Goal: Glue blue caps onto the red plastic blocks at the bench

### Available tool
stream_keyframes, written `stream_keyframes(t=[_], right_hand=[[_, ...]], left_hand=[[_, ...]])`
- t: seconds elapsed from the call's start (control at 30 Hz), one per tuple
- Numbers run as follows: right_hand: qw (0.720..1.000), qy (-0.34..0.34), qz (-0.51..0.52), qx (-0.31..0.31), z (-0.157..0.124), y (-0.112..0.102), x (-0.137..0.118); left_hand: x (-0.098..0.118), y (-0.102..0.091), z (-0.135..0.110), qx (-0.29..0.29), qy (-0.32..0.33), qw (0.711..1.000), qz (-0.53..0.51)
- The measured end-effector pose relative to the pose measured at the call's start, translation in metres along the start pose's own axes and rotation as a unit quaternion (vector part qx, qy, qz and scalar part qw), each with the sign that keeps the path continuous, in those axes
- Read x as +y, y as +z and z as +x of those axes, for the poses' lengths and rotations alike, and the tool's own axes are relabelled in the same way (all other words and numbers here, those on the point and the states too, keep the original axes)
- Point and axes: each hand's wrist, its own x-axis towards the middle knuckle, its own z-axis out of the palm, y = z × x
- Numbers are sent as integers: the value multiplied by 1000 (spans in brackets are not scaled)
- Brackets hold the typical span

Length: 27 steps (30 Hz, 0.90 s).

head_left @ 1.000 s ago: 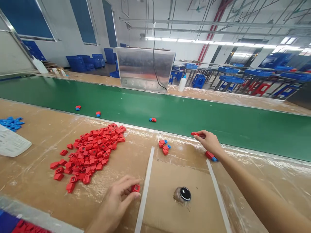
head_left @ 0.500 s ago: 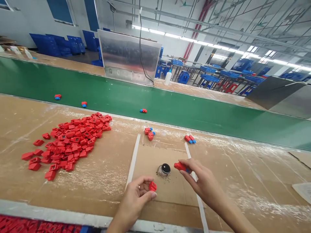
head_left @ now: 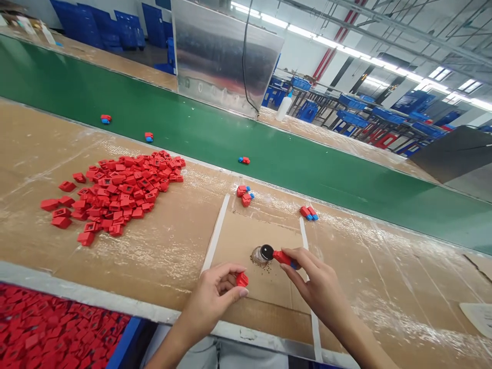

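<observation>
Between thumb and fingers, my left hand (head_left: 219,292) pinches a small red plastic piece (head_left: 242,279). My right hand (head_left: 313,274) grips a red-and-blue plastic piece (head_left: 282,257), mostly red with blue showing under the fingers. Its red tip is at the edge of the round black top (head_left: 266,251) of a small clear jar (head_left: 259,255); whether they touch I cannot tell. Dark specks lie around the jar on a cardboard sheet (head_left: 238,236). Beyond the jar rest several red-and-blue pieces (head_left: 245,199), with two more (head_left: 308,213) to the right.
A heap of red pieces (head_left: 126,187) covers the table's left side. Behind runs a green conveyor belt (head_left: 215,133) carrying a few red-and-blue pieces (head_left: 149,137). A blue bin (head_left: 125,341) full of red parts stands at lower left. White tape strips (head_left: 217,230) flank the cardboard.
My right hand has brought its piece left, up to the jar's black top. My left hand still holds its red piece. The camera view has shifted downward and tilted.
</observation>
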Motion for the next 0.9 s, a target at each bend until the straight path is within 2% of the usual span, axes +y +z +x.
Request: stream_keyframes(t=[0.53,0.9], right_hand=[[999,-23,-29,-2,2,3,-4],[999,-20,-48,11,-1,7,-4]], left_hand=[[2,-2,-2,2,0,1000,6],[1,-1,-3,1,0,1000,-26]])
